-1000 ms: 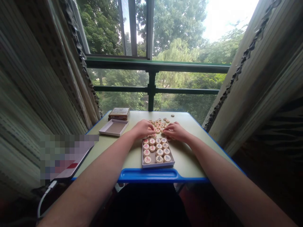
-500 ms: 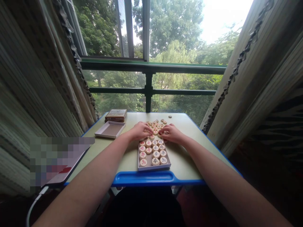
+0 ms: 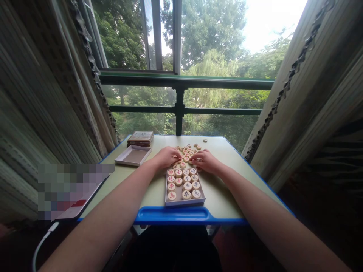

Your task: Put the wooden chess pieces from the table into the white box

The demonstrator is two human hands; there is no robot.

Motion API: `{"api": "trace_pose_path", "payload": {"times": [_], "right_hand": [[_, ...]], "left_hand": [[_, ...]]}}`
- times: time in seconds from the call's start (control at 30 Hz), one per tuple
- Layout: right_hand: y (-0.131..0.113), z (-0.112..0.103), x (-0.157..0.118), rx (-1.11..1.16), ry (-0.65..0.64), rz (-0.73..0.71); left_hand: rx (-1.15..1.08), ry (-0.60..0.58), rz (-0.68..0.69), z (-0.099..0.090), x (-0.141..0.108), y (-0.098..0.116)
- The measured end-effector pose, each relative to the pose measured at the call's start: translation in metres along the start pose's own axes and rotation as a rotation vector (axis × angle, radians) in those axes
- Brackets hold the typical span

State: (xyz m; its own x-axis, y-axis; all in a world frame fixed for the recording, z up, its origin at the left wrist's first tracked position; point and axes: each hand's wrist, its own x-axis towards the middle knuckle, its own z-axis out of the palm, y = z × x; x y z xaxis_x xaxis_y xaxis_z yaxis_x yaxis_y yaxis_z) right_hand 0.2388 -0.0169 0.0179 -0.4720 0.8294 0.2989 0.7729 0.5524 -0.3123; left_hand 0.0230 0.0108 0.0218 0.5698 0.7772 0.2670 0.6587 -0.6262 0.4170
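Observation:
Curled over a loose group of round wooden xiangqi pieces (image 3: pixel 186 159) are my two hands. My left hand (image 3: pixel 169 156) is closed, its thumb and fingers bent together on a xiangqi piece at the group's left edge. On the right side, my right hand (image 3: pixel 204 160) pinches another piece (image 3: pixel 190 162), mostly covered by the fingers. A shallow white box (image 3: pixel 185 204) in front of me holds rows of pieces with red characters on the left and dark ones on the right. One dark-marked piece (image 3: pixel 176 166) lies just behind the box, below my left hand.
An open box lid (image 3: pixel 132 164) lies at the left, with stacked flat boxes (image 3: pixel 140 138) behind it. A single piece (image 3: pixel 205 140) sits at the far right. The table has a blue edge tray (image 3: pixel 173 214); a pixelated device (image 3: pixel 76 192) and white cable (image 3: pixel 45 238) are at left.
A dark-marked piece now shows behind the box's left half, where my left hand was covering. My left fingers have shifted slightly up; my right hand stays about the same. The view has moved slightly.

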Motion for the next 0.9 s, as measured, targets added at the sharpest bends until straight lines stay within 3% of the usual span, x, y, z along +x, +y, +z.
{"api": "trace_pose_path", "payload": {"times": [0.5, 0.7, 0.9], "right_hand": [[-0.011, -0.006, -0.004, 0.022, 0.038, 0.148], [-0.01, -0.007, -0.004, 0.013, 0.049, 0.145], [-0.01, -0.008, -0.004, -0.009, -0.011, 0.126]], "left_hand": [[-0.044, -0.023, -0.005, 0.001, 0.0, -0.002], [-0.076, -0.012, -0.033, 0.002, -0.001, -0.002], [-0.081, -0.054, 0.048, -0.003, -0.003, 0.007]]}}
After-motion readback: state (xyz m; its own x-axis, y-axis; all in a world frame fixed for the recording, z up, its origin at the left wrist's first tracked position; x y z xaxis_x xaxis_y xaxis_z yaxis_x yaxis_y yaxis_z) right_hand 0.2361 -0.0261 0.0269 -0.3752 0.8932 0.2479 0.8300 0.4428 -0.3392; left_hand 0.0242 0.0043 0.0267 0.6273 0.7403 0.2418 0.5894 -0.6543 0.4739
